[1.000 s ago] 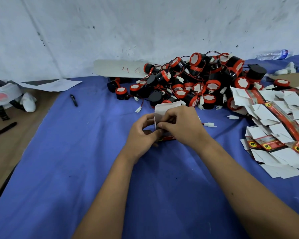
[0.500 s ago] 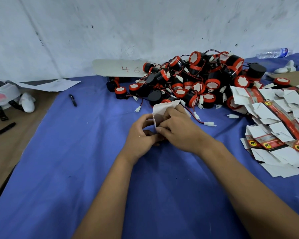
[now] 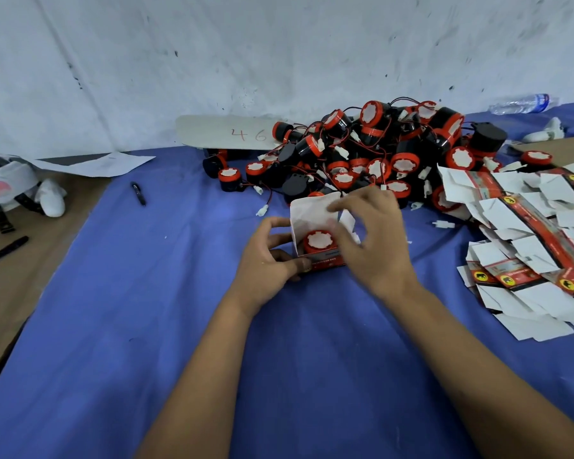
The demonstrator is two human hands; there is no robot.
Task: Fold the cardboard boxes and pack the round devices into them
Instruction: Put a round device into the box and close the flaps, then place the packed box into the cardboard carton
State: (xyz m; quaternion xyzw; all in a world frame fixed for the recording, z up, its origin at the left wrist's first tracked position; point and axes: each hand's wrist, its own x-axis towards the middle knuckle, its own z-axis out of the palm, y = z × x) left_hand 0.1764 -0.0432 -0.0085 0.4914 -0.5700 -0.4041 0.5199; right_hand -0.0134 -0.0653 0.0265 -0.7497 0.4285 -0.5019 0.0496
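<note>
A small red and white cardboard box stands open on the blue cloth, its white lid flap raised. Inside it sits a round device with a red rim and white top. My left hand grips the box's left and front side, thumb on the red front. My right hand hovers over the box's right side, fingers loosely curled beside a white side flap; whether they touch it I cannot tell. A heap of black and red round devices with wires lies behind. Flat unfolded boxes are piled at the right.
A black pen lies on the blue cloth at the left. A white board marked 46 leans at the wall. A plastic bottle lies far right. A headset and straps rest on the brown surface.
The box has been opened up and now shows a round device inside. My right hand has lifted off the box and moved right; my left hand still holds it.
</note>
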